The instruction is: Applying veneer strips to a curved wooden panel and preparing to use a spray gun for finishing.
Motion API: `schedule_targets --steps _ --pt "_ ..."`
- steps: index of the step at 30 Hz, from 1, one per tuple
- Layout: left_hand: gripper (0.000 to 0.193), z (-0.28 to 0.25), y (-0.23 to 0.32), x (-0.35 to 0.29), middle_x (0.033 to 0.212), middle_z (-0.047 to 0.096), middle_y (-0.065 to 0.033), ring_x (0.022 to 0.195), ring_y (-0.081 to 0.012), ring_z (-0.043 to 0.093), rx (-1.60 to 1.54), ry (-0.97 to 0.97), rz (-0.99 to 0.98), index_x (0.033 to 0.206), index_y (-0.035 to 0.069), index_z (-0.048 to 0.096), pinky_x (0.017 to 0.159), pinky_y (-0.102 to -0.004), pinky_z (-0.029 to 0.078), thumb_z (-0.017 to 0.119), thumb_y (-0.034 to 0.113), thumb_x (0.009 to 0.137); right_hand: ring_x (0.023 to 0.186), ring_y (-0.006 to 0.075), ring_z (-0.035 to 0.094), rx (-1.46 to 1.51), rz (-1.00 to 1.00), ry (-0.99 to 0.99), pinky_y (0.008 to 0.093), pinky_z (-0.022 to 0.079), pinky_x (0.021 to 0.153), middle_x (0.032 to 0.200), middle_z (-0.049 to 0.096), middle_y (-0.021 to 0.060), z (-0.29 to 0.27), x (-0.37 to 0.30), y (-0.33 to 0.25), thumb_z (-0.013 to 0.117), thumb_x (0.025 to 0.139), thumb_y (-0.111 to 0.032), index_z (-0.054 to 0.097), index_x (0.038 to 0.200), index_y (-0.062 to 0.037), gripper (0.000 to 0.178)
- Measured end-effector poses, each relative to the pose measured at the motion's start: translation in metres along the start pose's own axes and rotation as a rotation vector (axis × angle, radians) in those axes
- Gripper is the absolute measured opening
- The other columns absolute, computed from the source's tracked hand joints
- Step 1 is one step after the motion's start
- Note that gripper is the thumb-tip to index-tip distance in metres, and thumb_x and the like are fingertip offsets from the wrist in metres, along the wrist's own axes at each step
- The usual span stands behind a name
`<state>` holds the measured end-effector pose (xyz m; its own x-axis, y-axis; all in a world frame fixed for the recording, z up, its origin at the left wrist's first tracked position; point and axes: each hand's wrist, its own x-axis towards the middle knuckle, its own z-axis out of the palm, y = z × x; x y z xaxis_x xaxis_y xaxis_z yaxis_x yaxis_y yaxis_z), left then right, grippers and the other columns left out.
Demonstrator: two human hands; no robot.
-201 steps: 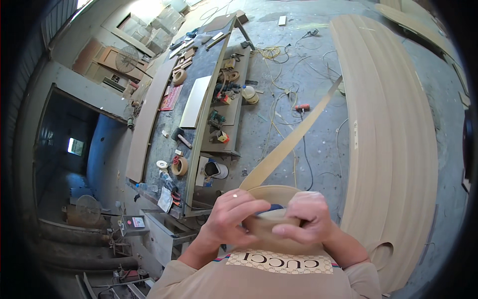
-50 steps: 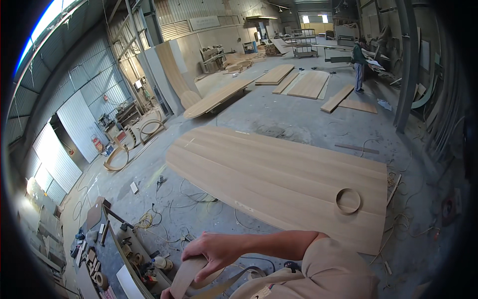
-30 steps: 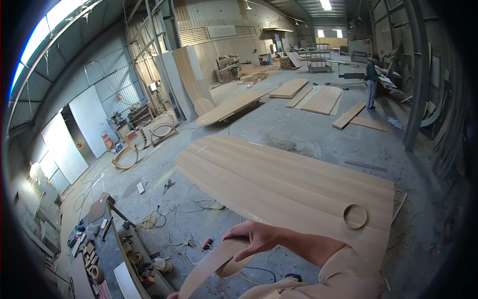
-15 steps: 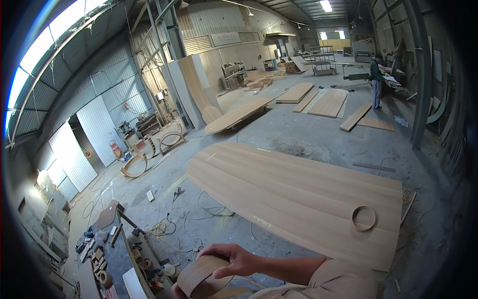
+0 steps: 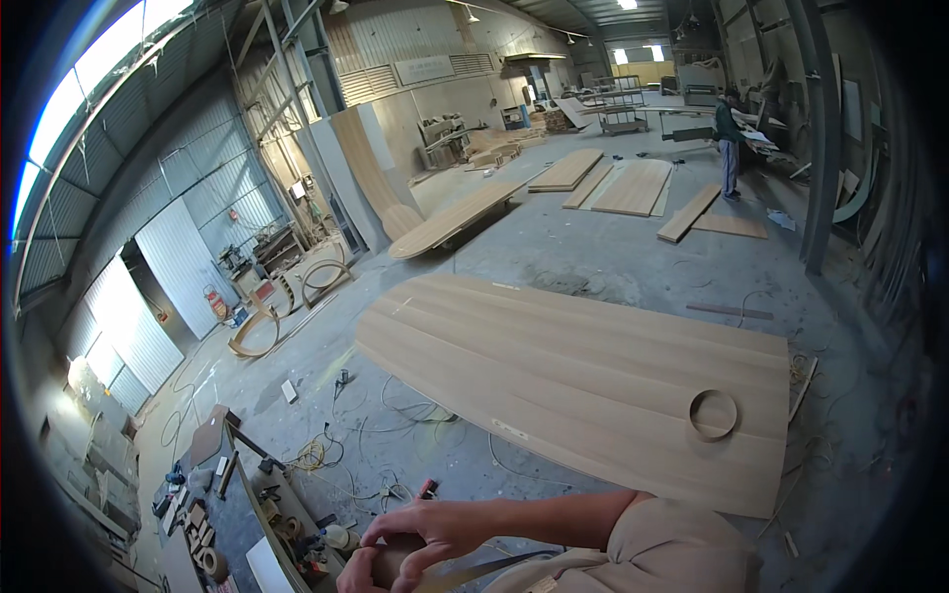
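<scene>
A roll of wood-coloured edge banding (image 5: 395,559) is held low in front of me, above the floor beside the bench. My right hand (image 5: 427,534) curls over its top and right side. From below left, my left hand (image 5: 360,573) grips the other side, its lower part cut off by the picture's edge. Between them the hands hide much of the roll. A loose strip (image 5: 479,567) trails off to the right, past my forearm. Ahead, a large wooden panel (image 5: 573,381) with one rounded end lies low, bearing a ring of similar banding (image 5: 713,415) near its right end.
At lower left stands a cluttered workbench (image 5: 227,524) with tape rolls, wood blocks and tools. Cables (image 5: 318,453) snake over the floor. Farther off lie more panels (image 5: 633,188) and curved wooden frames (image 5: 259,336). Another person (image 5: 730,146) stands at far right near a steel column (image 5: 828,148).
My right hand has moved down and left, closing further over the roll, which shows less now. My left hand shows more. The whole view has shifted slightly.
</scene>
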<state>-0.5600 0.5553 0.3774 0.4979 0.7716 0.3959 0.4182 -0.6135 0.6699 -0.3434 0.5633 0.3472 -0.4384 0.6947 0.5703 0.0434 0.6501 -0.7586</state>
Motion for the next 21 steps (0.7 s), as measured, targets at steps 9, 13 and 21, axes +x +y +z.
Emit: schedule_targets --steps 9,13,21 --pt "0.078 0.056 -0.047 -0.027 0.091 0.062 -0.0032 0.08 -0.0166 0.056 -0.642 0.545 0.023 0.12 -0.001 0.064 0.068 -0.0333 0.046 0.081 0.065 0.081 0.086 0.007 0.06 0.848 0.043 0.501 0.0255 0.05 0.077 0.097 0.065 0.0003 0.016 -0.021 0.051 0.067 0.102 -0.035 0.065 0.116 -0.0041 0.034" --pt "0.075 0.069 -0.063 -0.026 0.092 0.063 -0.003 0.081 -0.0151 0.057 -0.919 0.528 -0.085 0.121 -0.001 0.065 0.068 -0.0325 0.047 0.083 0.06 0.082 0.099 0.0128 0.063 1.014 0.065 0.427 0.0296 0.052 0.09 0.108 0.066 0.0065 0.03 -0.028 0.079 0.048 0.11 -0.044 0.058 0.13 -0.0012 0.049" --pt "0.047 0.009 -0.028 -0.008 0.1 0.067 -0.0091 0.084 -0.0163 0.06 -0.24 -0.209 -0.298 0.122 -0.004 0.064 0.07 -0.0336 0.049 0.078 0.032 0.094 0.113 0.0236 0.066 -0.066 -0.029 0.105 0.0371 0.05 0.099 0.119 0.069 0.0163 0.01 -0.025 0.034 0.074 0.093 -0.037 0.063 0.125 0.0034 0.053"
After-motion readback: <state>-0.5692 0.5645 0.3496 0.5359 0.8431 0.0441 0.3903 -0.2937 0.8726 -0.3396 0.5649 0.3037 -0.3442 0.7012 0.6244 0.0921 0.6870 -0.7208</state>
